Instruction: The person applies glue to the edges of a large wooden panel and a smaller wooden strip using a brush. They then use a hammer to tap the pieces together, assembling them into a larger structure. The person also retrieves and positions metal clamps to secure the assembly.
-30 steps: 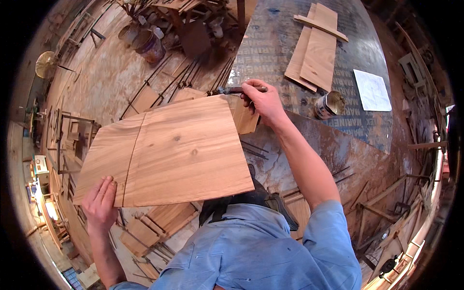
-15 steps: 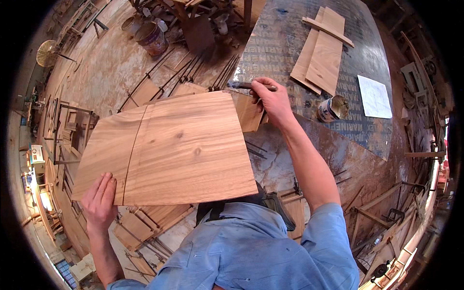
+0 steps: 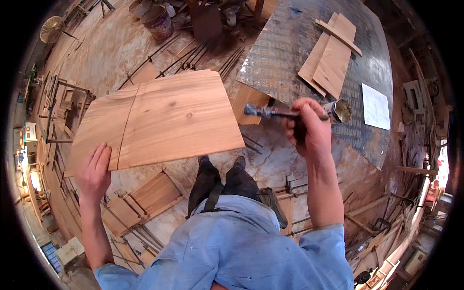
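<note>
While the left hand holds the wooden panel: its forearm comes up from the lower left, elbow bent, the hand at the panel's near left corner.
Left grip: pinching the panel at its edge, fingers lying together across the upper face, the thumb out of sight.
Right arm: bent, forearm pointing away from the body, the right hand raised to the right of the panel and apart from it.
Right grip: closed round the dark handle of the brush, fingers curled and partly blurred.
Brush: roughly crosswise, bluish-grey bristles pointing left toward the panel's right edge, not touching it.
Panel: held out in front of the body above the floor, grained face up, with a dark line crossing it near the left hand.
Tabletop: dark and glossy, ahead on the right, pale block lettering repeated in rows over its surface.
Can: on the tabletop, close beyond the right hand in view; its side bears dark and white printing, too small to make out.
Paper: a white sheet to the right of the can, its marks too faint to read.
Boards: lying on the tabletop beyond the can, a narrow strip across them.
</note>
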The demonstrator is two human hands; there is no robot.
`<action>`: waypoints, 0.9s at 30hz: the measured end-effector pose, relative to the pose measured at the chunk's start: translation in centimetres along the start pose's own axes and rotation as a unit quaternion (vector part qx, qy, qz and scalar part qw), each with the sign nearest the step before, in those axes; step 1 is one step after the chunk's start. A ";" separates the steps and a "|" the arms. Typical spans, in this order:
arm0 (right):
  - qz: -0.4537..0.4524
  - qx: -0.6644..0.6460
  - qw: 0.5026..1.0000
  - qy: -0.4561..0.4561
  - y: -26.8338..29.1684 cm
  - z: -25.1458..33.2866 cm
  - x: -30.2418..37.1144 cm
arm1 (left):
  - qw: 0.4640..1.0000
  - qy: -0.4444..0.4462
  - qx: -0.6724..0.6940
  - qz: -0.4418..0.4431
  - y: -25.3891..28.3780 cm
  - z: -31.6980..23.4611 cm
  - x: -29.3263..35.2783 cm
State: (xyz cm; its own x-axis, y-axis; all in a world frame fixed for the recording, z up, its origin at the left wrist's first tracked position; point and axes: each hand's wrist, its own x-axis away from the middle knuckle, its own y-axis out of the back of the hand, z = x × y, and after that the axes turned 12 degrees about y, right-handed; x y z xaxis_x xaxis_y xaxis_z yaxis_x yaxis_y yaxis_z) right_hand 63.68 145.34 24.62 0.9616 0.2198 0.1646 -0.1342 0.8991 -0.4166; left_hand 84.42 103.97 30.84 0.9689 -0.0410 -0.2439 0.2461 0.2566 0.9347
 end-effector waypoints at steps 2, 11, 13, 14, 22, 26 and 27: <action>0.019 -0.008 1.000 -0.009 -0.3 0.1 1.3 | 1.000 0.015 -0.012 0.006 -0.4 0.2 -0.1; 0.142 0.161 0.976 -0.016 -0.7 -0.1 1.5 | 1.000 0.002 -0.002 0.006 -1.0 0.1 -0.4; 0.137 0.207 0.969 -0.002 -0.4 0.3 1.4 | 1.000 0.000 -0.003 0.003 -1.1 -0.1 -0.3; 0.130 0.213 0.968 0.007 0.1 0.3 1.1 | 1.000 0.005 0.002 0.007 -1.1 -0.1 -0.3; 0.109 0.246 0.963 -0.016 -0.2 0.3 0.9 | 1.000 0.027 0.003 0.004 -1.0 -0.8 -0.3; 0.067 0.136 0.987 0.043 -0.9 1.1 1.1 | 1.000 0.026 -0.012 0.001 -0.9 -0.4 -0.9; 0.092 0.110 0.987 0.067 -1.9 0.9 1.2 | 1.000 0.018 -0.020 -0.013 -1.1 -0.7 -1.6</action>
State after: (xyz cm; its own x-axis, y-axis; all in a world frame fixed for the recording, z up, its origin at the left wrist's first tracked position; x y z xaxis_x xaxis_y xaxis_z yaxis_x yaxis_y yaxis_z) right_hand 64.93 144.22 26.39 0.9374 0.3477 -0.0213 -0.3435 0.9125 -0.2222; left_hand 82.56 104.46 29.97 0.9607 -0.0128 -0.2773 0.2687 0.2936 0.9174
